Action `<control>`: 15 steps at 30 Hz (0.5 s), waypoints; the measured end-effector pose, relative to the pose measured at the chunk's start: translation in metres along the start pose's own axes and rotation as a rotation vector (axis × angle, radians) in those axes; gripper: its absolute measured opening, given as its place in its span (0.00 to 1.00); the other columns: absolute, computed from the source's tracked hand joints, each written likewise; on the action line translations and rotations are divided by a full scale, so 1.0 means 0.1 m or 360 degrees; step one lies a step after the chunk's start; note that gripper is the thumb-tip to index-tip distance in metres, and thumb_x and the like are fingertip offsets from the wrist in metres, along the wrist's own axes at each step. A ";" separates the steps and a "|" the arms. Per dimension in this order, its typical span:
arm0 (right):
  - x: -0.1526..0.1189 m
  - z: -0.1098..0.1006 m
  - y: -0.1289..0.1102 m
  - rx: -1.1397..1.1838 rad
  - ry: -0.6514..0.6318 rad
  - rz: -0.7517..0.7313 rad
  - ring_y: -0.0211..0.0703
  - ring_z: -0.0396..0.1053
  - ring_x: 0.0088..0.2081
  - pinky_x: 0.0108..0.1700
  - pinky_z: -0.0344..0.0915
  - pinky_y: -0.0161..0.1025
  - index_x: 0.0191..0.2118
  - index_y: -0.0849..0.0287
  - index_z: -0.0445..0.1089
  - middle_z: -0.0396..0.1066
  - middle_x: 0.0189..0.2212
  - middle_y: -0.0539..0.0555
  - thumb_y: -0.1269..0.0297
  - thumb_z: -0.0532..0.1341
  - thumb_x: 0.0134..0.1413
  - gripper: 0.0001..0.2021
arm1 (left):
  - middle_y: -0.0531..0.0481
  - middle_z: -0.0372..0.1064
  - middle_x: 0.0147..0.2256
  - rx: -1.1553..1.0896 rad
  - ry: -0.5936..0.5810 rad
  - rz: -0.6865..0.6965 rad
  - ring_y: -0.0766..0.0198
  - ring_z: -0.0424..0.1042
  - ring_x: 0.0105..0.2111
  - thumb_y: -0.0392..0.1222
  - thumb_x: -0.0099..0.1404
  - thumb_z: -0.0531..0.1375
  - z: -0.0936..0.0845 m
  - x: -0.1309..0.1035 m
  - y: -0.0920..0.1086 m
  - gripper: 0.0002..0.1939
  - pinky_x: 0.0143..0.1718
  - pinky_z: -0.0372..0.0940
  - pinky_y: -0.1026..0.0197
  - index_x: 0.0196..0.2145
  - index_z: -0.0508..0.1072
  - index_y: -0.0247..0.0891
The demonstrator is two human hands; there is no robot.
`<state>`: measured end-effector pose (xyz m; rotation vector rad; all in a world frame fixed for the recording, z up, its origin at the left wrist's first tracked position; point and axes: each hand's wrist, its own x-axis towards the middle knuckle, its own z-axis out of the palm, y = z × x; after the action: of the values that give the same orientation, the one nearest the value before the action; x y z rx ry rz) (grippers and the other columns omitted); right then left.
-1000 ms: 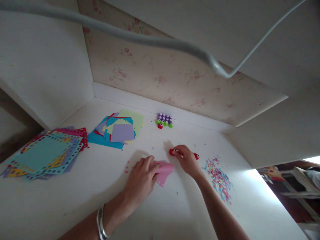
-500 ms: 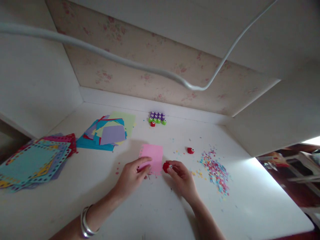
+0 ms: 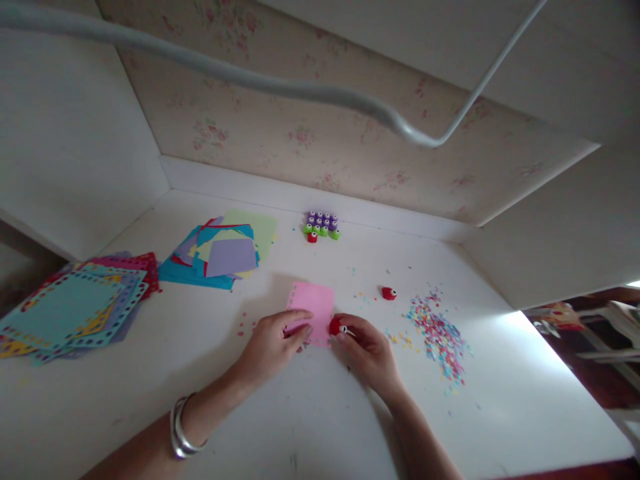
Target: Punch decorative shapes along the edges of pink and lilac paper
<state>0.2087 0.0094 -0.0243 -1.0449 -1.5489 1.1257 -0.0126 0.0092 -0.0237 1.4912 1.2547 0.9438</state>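
Floral wallpaper point(image 3: 250, 150) in faded pink and beige covered the wall behind a white desk point(image 3: 320, 427), and one pale, glossy cable point(image 3: 175, 57) crossed the top of the view.

One small pink paper sheet point(image 3: 320, 307) lay near the middle of the desk, with small holes along its left and bottom edges. The left hand point(image 3: 270, 343) rested on it, thumb and forefinger lying on the paper slightly apart. A silver metal bangle point(image 3: 181, 433) circled that wrist. The right hand point(image 3: 373, 353) gripped a small red plastic punch point(image 3: 336, 326) with a white top, at the sheet's right edge.

There were three red punches in all: the one in hand, a second red punch point(image 3: 389, 293) lying alone farther right, and a third red punch point(image 3: 312, 237) in front of a cluster near the wall. That cluster also held four green punches point(image 3: 324, 231) and what looked like eight purple punches point(image 3: 326, 223). Any writing on them was too small to tell.

Two paper piles lay on the left: a pile of hole-edged sheets point(image 3: 70, 307), aqua on top, and a pile of plain sheets point(image 3: 231, 257), lilac on top. One heap of multicoloured paper confetti point(image 3: 443, 337) spread on the right, with loose yellow bits point(image 3: 400, 339) beside it and a few pink dots point(image 3: 241, 327) left of the pink sheet.
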 end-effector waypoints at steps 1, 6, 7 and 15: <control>0.00 0.00 0.00 -0.0075 -0.0011 -0.0017 0.42 0.76 0.45 0.48 0.74 0.41 0.44 0.51 0.75 0.77 0.44 0.54 0.64 0.65 0.60 0.07 | 0.47 0.79 0.44 -0.0001 -0.0001 0.0003 0.65 0.78 0.27 0.45 0.66 0.60 0.00 0.00 0.00 0.15 0.29 0.75 0.64 0.48 0.77 0.39; -0.01 0.00 -0.01 -0.0498 -0.0048 -0.0174 0.43 0.74 0.42 0.43 0.73 0.40 0.43 0.51 0.77 0.76 0.41 0.54 0.65 0.66 0.59 0.07 | 0.47 0.79 0.45 0.0122 0.0015 0.0086 0.63 0.79 0.29 0.42 0.67 0.60 0.00 -0.01 0.02 0.14 0.35 0.76 0.61 0.48 0.77 0.39; -0.01 0.00 -0.01 -0.0526 -0.0064 -0.0195 0.43 0.74 0.42 0.43 0.72 0.40 0.44 0.51 0.77 0.76 0.41 0.54 0.65 0.66 0.59 0.08 | 0.47 0.79 0.45 0.0185 0.0026 0.0130 0.62 0.80 0.33 0.41 0.67 0.60 0.00 -0.01 0.02 0.13 0.39 0.76 0.60 0.48 0.77 0.39; 0.03 0.00 0.01 -0.0698 -0.0119 -0.0190 0.45 0.73 0.46 0.49 0.70 0.44 0.45 0.52 0.77 0.77 0.43 0.54 0.64 0.61 0.64 0.08 | 0.47 0.77 0.46 0.0715 -0.0085 0.0401 0.56 0.77 0.44 0.38 0.70 0.57 0.09 -0.06 0.06 0.13 0.48 0.72 0.53 0.52 0.72 0.42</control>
<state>0.2083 0.0119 -0.0244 -1.1846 -1.9452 0.7653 -0.0038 0.0017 -0.0205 2.0502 1.3167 0.8049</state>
